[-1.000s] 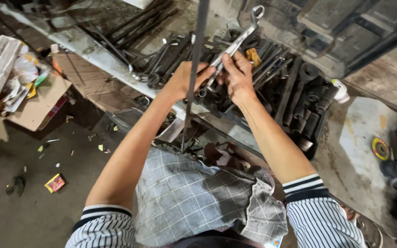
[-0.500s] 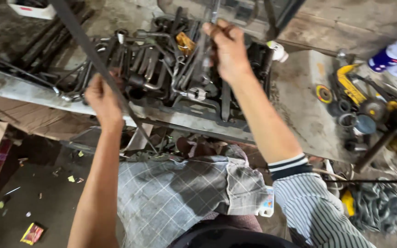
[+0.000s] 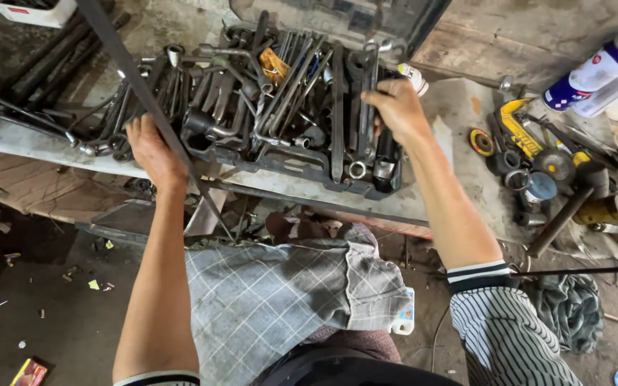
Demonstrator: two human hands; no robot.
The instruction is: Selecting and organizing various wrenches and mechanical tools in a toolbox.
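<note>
His left hand (image 3: 153, 151) closes around a slanting dark metal bar (image 3: 150, 107); the right hand (image 3: 397, 109) seems closed on a long spanner (image 3: 368, 93) in the tool tray (image 3: 302, 161) on the table (image 3: 459, 114).

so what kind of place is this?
Most likely a metalwork or repair workshop. The right hand is in a black tray crammed with wrenches, the left hand grips a long steel bar, and an angle grinder and spray cans lie on the grimy bench.

My wrenches (image 3: 337, 121): dull grey steel, oily. Tray (image 3: 302, 161): matt black plastic. My bench (image 3: 459, 114): rough, stained. Spray can (image 3: 595, 71): glossy.
</note>
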